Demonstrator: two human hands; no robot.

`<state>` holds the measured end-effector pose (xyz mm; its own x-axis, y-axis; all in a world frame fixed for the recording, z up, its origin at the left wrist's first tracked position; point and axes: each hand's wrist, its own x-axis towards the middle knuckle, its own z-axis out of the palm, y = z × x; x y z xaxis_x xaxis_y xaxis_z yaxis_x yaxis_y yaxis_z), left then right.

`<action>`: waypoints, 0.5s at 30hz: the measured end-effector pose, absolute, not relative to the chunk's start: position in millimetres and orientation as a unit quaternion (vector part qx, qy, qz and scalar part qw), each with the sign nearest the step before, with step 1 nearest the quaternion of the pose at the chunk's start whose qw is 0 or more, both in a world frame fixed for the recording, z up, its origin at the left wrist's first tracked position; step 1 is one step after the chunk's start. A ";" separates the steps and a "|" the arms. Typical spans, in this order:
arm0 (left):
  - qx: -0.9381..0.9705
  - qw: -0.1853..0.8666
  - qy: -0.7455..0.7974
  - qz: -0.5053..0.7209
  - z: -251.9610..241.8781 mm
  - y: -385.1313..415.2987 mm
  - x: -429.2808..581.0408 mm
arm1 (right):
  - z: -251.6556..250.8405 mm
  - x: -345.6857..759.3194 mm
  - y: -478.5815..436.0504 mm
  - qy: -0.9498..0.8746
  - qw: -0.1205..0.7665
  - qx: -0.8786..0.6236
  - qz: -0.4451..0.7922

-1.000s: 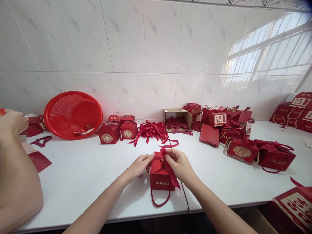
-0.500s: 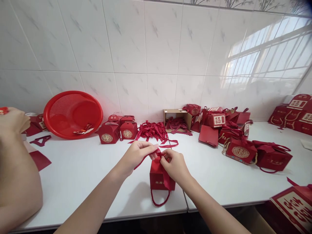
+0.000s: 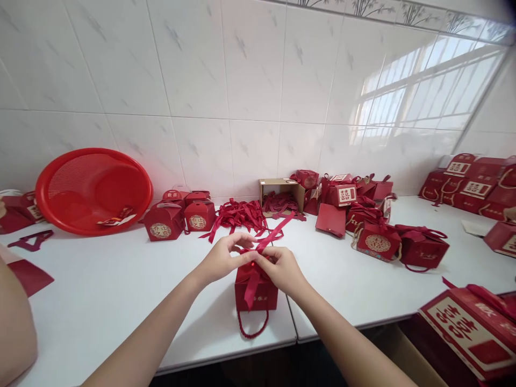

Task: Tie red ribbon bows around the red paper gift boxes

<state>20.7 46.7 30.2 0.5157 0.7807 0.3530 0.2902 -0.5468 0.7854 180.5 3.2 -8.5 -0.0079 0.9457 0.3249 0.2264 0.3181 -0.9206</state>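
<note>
Working over a white table (image 3: 121,301), we have a red plastic basket (image 3: 68,183) tipped on its side, well behind and left of our dark red gift box (image 3: 266,296). Behind that box lies an open cardboard carton (image 3: 282,185). The box itself stands upright near the front edge. Atop it, our left hand (image 3: 220,262) is half curled, gripping or not we cannot tell; our right hand (image 3: 285,269) pinches a red ribbon (image 3: 252,287) draping down the box's front.
</note>
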 end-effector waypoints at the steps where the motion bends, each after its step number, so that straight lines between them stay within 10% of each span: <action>1: 0.806 0.343 0.334 0.349 25.4 47.4 18.8 | -8.9 182.1 3.9 -0.618 0.522 -0.465 0.359; 15: 0.777 0.302 0.322 0.449 -6.4 43.3 41.7 | -7.2 201.7 1.6 -0.516 0.607 -0.434 0.420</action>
<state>41.7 43.3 -6.4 0.3887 0.7715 0.5036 0.2295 -0.6105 0.7581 201.7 1.6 -7.2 0.1145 0.9583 0.2620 -0.0611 0.2700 -0.9609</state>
